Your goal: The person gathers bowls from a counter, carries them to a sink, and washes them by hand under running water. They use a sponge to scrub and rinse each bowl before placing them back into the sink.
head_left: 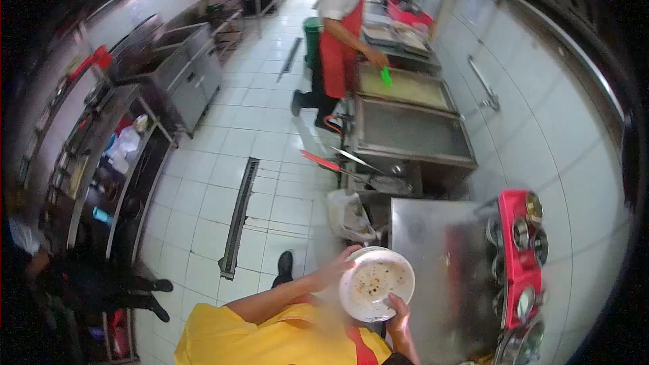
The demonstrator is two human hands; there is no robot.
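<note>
A white bowl (377, 284) with dark specks and brownish residue inside is held in front of the yellow garment. My left hand (333, 272) grips its left rim, partly blurred. On the lower right side, my right hand (399, 314) holds it with the thumb over the rim. Beneath the bowl a second white rim shows at the upper edge. The bowl is beside the left edge of a steel counter (433, 250).
A red rack (512, 257) of metal containers lines the counter's right side. Beyond it are a plastic bag (348, 215), red-handled tools (320, 160) and steel basins (412, 132). A co-worker (341, 34) in a red apron holds a green tool. Another person stands at left by shelves (122, 182).
</note>
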